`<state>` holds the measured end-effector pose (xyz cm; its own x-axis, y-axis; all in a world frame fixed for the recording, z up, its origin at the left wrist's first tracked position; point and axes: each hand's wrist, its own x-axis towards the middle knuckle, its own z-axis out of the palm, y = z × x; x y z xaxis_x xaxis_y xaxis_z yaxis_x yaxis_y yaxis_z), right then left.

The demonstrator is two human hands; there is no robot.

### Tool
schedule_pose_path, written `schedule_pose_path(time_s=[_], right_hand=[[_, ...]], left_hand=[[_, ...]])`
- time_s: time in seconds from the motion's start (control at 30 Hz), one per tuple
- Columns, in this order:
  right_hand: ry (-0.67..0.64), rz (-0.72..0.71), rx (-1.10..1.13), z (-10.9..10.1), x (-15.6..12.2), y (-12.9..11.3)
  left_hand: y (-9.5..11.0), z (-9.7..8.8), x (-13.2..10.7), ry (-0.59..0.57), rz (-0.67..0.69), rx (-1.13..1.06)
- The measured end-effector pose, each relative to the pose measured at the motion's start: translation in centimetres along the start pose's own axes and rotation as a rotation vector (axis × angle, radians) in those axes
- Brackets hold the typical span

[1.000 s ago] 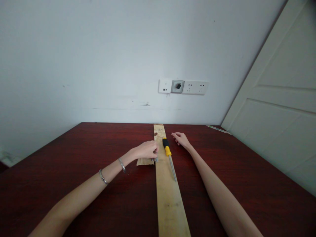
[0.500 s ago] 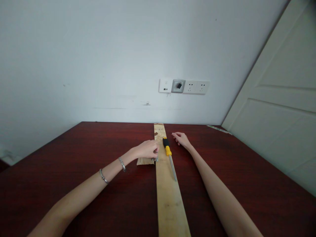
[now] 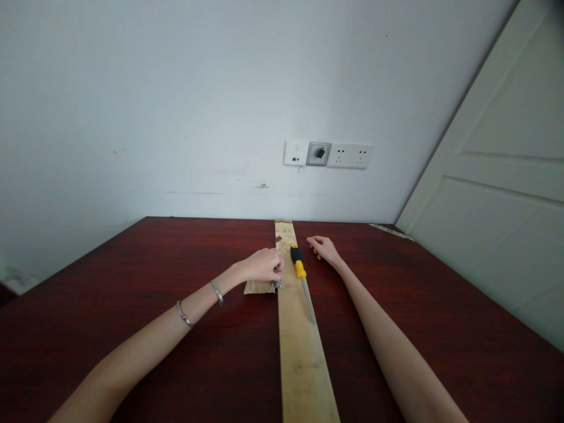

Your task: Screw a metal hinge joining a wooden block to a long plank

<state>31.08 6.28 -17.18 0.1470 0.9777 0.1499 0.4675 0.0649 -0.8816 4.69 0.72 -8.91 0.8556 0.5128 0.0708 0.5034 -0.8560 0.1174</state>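
A long pale wooden plank (image 3: pixel 302 346) lies lengthwise on the dark red table (image 3: pixel 132 305). A screwdriver (image 3: pixel 302 280) with a black and yellow handle rests on the plank. My left hand (image 3: pixel 262 265) is curled over a small tan piece (image 3: pixel 258 287) at the plank's left edge, its fingertips pinched on small metal parts (image 3: pixel 277 284), likely screws. My right hand (image 3: pixel 324 247) lies on the table just right of the screwdriver handle, fingers loosely spread and holding nothing. Two bracelets sit on my left forearm.
A white wall with a row of sockets and a switch (image 3: pixel 328 154) rises behind the table. A white door (image 3: pixel 497 176) stands at the right. A thin strip (image 3: pixel 390 231) lies at the table's far right corner.
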Motion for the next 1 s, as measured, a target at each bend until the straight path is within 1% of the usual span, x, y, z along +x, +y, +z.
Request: schedule_pose_path(time_s=[0.27, 0.53, 0.73, 1.0], right_hand=[[0.000, -0.004, 0.001, 0.01, -0.17, -0.20], [-0.005, 0.004, 0.001, 0.04, -0.15, -0.16], [-0.010, 0.004, 0.011, 0.04, -0.11, -0.05], [-0.015, 0.001, 0.014, 0.02, -0.06, 0.05]], left_hand=[[-0.32, -0.04, 0.02, -0.012, 0.011, -0.029], [0.07, -0.16, 0.10, -0.024, -0.023, -0.006], [-0.07, 0.07, 0.11, 0.002, 0.009, -0.002], [-0.11, -0.23, 0.02, 0.021, 0.019, -0.014]])
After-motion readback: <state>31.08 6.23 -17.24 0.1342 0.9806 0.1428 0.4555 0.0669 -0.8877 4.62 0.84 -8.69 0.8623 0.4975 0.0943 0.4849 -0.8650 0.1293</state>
